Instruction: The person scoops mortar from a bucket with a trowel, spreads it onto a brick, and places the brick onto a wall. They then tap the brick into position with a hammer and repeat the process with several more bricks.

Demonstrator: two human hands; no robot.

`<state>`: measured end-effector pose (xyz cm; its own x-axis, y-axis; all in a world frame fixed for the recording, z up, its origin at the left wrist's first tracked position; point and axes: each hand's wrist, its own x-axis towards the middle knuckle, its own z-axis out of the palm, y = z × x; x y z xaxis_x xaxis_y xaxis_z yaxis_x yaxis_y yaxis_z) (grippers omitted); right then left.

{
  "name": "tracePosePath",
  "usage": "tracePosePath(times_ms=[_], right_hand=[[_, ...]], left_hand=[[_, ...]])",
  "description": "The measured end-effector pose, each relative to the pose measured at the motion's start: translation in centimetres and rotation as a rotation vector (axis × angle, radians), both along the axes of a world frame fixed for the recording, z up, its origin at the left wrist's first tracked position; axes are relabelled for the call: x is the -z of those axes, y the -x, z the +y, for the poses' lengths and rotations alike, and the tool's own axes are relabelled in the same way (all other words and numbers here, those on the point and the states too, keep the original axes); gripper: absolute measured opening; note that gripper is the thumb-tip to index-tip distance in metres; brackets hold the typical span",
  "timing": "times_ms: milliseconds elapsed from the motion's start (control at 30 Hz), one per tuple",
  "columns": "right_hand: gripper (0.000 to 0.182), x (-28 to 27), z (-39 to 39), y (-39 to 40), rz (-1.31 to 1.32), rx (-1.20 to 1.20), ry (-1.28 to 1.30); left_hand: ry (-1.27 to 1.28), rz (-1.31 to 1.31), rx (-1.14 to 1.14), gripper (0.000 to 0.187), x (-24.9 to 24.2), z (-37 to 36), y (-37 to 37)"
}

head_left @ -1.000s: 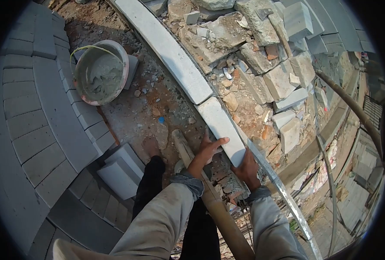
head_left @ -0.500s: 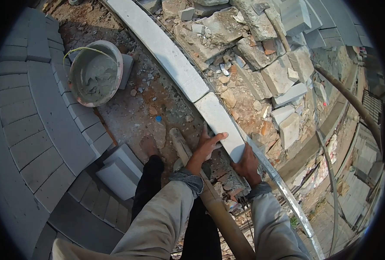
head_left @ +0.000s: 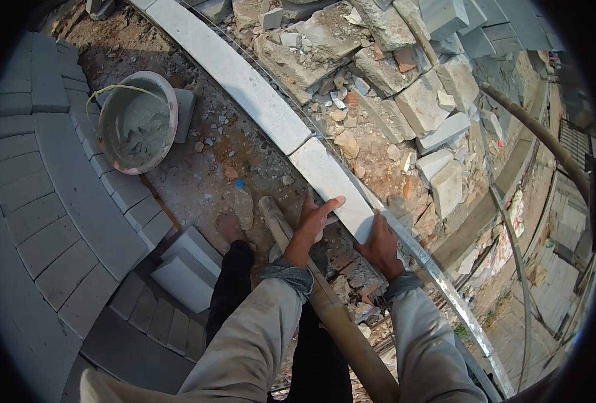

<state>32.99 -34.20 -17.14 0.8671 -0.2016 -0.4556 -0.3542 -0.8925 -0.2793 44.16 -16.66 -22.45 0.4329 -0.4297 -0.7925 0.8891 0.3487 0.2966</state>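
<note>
A pale concrete block (head_left: 331, 180) lies end to end with a longer row of the same blocks (head_left: 237, 77), a thin joint line between them. My left hand (head_left: 313, 220) grips the block's near-left side, thumb on its top face and fingers down its side. Around the block's near end corner my right hand (head_left: 380, 247) is closed, fingers partly hidden. A metal straightedge (head_left: 439, 289) runs along the block's right side, close by my right hand. Beneath my left forearm passes a wooden pole (head_left: 331, 305).
A bucket of wet mortar (head_left: 140, 124) with a yellow handle stands on the left. Stacked grey blocks (head_left: 56, 218) line the far left, and loose pale blocks (head_left: 187, 272) lie near my leg. Broken rubble (head_left: 378, 80) covers the ground beyond the row; a bamboo pole (head_left: 543, 138) crosses at right.
The view has shifted slightly, so the row and rubble appear further left. Both hands keep their hold on the block, with no clear movement of it against the row.
</note>
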Motion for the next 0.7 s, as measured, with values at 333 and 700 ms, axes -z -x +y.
tracePosePath(times_ms=[333, 700], right_hand=[[0.091, -2.4, 0.7, 0.6, -0.008, -0.010, 0.115], [0.085, -6.3, -3.7, 18.2, 0.222, 0.355, 0.238]], left_hand=[[-0.061, 0.011, -0.027, 0.087, 1.2, -0.3, 0.7], [-0.078, -0.064, 0.073, 0.081, 1.3, 0.0, 0.1]])
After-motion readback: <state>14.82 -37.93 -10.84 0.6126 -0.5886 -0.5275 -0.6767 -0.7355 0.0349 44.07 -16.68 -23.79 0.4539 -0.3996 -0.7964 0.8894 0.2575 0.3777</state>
